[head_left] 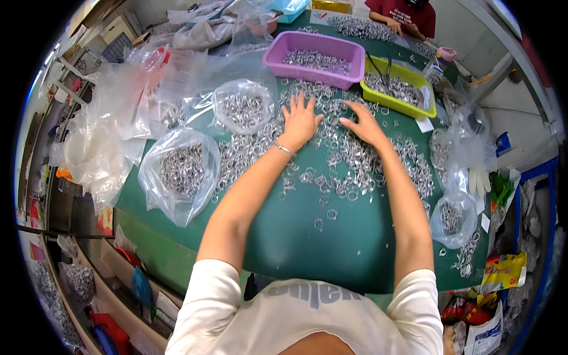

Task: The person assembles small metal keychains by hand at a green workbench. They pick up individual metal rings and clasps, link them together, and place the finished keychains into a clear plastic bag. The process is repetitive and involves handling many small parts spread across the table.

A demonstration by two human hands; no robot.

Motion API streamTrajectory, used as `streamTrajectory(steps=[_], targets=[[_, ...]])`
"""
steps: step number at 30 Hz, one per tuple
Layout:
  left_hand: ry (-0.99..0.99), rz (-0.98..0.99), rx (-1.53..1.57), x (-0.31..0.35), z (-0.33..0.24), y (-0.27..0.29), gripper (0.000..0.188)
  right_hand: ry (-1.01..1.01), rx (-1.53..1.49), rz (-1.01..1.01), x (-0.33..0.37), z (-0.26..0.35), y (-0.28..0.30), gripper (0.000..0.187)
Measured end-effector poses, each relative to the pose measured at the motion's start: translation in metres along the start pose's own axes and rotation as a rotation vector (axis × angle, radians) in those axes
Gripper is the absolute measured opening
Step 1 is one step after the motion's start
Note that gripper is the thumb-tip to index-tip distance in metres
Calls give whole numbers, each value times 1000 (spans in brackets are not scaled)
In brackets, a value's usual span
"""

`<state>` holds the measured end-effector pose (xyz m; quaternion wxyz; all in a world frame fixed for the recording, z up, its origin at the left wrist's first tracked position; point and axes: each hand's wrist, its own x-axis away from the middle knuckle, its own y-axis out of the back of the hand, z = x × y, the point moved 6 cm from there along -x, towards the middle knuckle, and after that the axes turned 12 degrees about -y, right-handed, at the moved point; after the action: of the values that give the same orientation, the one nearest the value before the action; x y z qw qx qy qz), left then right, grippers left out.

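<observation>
The head view takes in a green tabletop (pixel 313 251), its near part dotted with a few loose rings. At the near right, a small clear plastic bag (pixel 452 239) holds more of them, with a short trail spilling beside it. Farther in on the left, a larger clear plastic bag (pixel 178 210) stands open, filled with rings. The main heap of silver metal rings (pixel 361 168) spreads across the middle of the table, beneath and around both hands. The left hand (pixel 300 123), a bangle (pixel 284 148) at its wrist, is palm down on the heap, fingers spread wide. The right hand (pixel 365 126) is just beside it, thumb and fingers parted and curved; I cannot tell whether either has a ring under it. Beyond, left of the heap, sits another open clear bag (pixel 268 109). Farther off, a lilac basket (pixel 319 76) and, to its right, a lime-green basket (pixel 393 103) both contain rings. At the far side, a co-worker in a dark red shirt (pixel 408 19) is near another pile.
</observation>
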<state>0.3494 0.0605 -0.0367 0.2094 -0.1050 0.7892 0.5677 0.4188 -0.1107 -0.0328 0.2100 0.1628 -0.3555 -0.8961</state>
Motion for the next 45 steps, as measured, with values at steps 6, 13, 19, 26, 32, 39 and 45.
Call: streamTrajectory(steps=[6, 13, 19, 26, 32, 39, 45], targets=[[224, 311, -76, -13, 22, -37, 59, -264, 399, -85, -39, 1, -49, 54], [-208, 268, 156, 55, -11, -7, 51, -28, 226, 25, 46, 38, -62, 57], [-340, 291, 436, 129, -53, 56, 53, 136, 130, 107, 137, 89, -49, 62], [-525, 318, 339, 201, -89, 102, 56, 229, 225, 192, 221, 128, -43, 63], [-365, 224, 314, 216, -62, 104, 36, -47, 186, 35, 253, 87, -27, 44], [-92, -2, 234, 214, -22, 110, 20, -288, 35, -244, 261, 22, 27, 24], [14, -225, 45, 209, -22, 132, 37, -381, 21, -353, 257, 6, 57, 36]])
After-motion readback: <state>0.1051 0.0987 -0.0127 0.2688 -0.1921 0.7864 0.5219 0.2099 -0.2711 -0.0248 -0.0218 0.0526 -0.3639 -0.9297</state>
